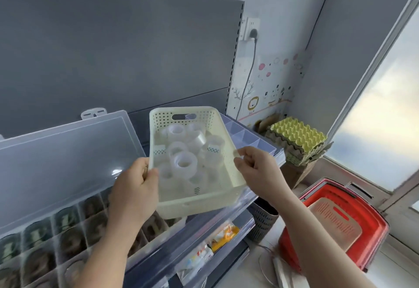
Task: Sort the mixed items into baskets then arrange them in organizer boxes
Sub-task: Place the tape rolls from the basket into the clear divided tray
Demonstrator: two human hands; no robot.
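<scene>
A basket of sorted tape rolls is held aloft, left hand and right hand gripped closed on its rims; boxing is judged pending.

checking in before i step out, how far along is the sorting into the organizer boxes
Done, it seems: the open organizer box on the left already has dark items in most visible compartments. In hand: the left hand and right hand hold the cream basket of clear tape rolls by its sides. Left: those rolls are still in the basket, and the second organizer box behind it shows empty compartments.
</scene>
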